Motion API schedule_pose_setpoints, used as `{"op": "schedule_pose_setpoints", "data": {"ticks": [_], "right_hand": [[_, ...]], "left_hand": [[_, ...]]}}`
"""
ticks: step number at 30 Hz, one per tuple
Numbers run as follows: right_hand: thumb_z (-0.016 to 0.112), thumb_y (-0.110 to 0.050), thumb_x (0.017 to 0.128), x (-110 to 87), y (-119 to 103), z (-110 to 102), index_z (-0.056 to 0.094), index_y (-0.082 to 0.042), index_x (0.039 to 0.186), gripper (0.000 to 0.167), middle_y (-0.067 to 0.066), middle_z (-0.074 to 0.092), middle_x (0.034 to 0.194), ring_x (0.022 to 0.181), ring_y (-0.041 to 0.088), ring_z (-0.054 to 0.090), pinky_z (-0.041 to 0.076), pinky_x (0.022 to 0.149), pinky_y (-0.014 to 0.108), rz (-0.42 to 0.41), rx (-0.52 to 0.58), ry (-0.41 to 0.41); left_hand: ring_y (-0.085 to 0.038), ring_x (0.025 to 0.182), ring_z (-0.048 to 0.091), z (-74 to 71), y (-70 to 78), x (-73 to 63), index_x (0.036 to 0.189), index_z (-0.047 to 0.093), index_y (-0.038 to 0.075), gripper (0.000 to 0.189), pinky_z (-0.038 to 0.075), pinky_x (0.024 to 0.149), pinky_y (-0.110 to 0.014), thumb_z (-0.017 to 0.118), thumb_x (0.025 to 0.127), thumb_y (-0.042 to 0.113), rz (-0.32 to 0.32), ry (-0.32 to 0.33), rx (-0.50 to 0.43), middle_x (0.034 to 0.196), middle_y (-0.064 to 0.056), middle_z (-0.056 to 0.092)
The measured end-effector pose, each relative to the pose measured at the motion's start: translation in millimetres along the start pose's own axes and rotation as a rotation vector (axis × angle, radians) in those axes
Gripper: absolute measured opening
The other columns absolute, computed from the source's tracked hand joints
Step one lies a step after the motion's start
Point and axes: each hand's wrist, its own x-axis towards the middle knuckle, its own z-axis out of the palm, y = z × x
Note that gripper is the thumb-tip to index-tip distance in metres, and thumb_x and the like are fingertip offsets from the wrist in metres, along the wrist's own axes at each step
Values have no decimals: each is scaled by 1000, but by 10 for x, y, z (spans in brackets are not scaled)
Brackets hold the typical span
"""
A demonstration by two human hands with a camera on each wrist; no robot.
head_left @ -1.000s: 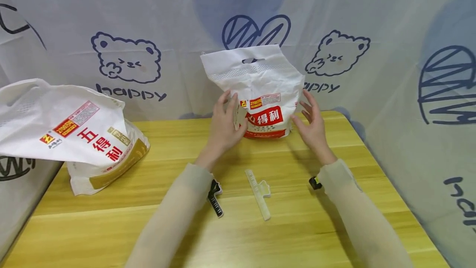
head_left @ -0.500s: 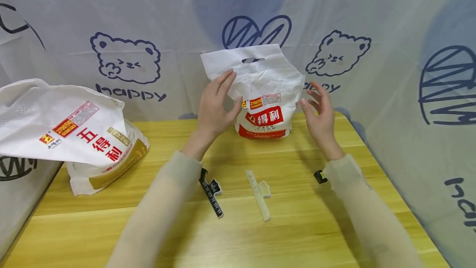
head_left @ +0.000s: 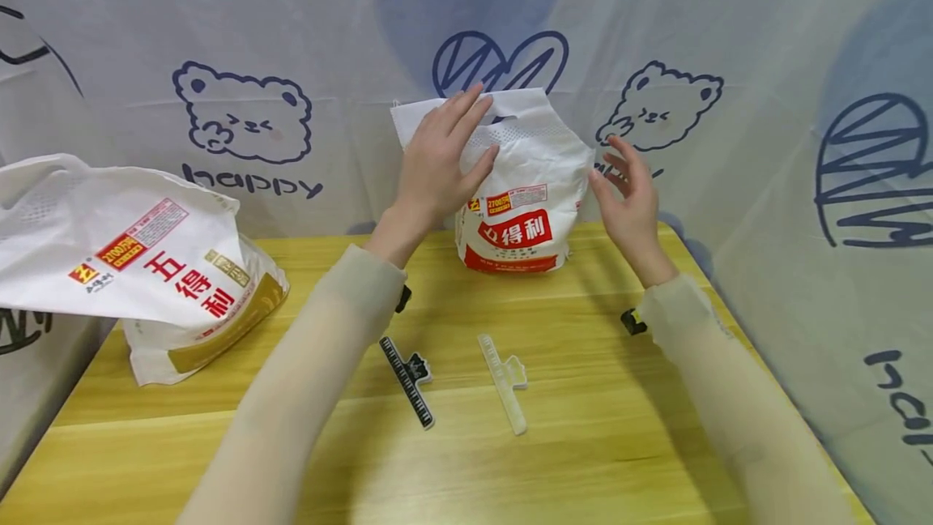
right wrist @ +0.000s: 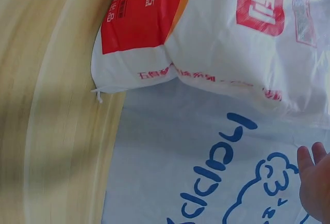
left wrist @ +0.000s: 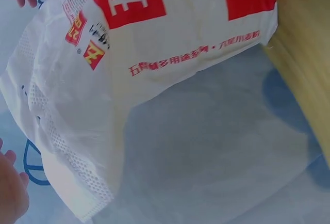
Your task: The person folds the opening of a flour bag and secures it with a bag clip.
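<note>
Red-print bag [head_left: 535,172] stands upright just right of frame centre. Left hand [head_left: 440,156] in front of its upper left, fingers extended, gripping nothing. Right hand [head_left: 628,199] at its right edge, fingers loosely bent, holding nothing. Can't tell if either touches. Black clip [head_left: 405,381], pale clip [head_left: 502,384] lower centre.

Wood-grain table [head_left: 583,428], 2 bags [head_left: 532,168], 2 clips [head_left: 501,383]

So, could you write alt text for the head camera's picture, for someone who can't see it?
A left hand is raised before the top of an upright red-and-white bag on a wooden table, a right hand beside it. Another bag sits to the left; a black clip and a pale clip lie in front.
</note>
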Motion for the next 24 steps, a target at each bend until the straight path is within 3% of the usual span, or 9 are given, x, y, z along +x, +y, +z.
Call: {"op": "schedule_pose_setpoints", "data": {"ticks": [7, 14, 24], "right_hand": [[62, -8, 104, 140, 364, -16, 39, -4, 158, 58, 10, 43, 160, 142, 32, 49, 42, 117, 48, 66, -52, -64], [64, -12, 104, 224, 427, 8, 42, -9, 158, 58, 5, 46, 159, 136, 30, 55, 48, 112, 42, 74, -102, -125], [61, -12, 106, 254, 472, 32, 41, -8, 158, 56, 8, 48, 157, 132, 33, 58, 51, 109, 43, 83, -117, -170]], "left_hand": [[-29, 155, 32, 68, 5, 244, 160, 41, 13, 63, 20, 128, -47, 59, 105, 39, 9, -118, 55, 168, -5, 34], [-25, 157, 25, 111, -14, 411, 163, 35, 16, 69, 17, 128, -45, 60, 105, 41, 20, -224, 114, 170, -3, 29], [-24, 159, 18, 164, 19, 553, 167, 21, 20, 84, 10, 129, -42, 69, 101, 39, 10, -376, 143, 173, -2, 22]]}}
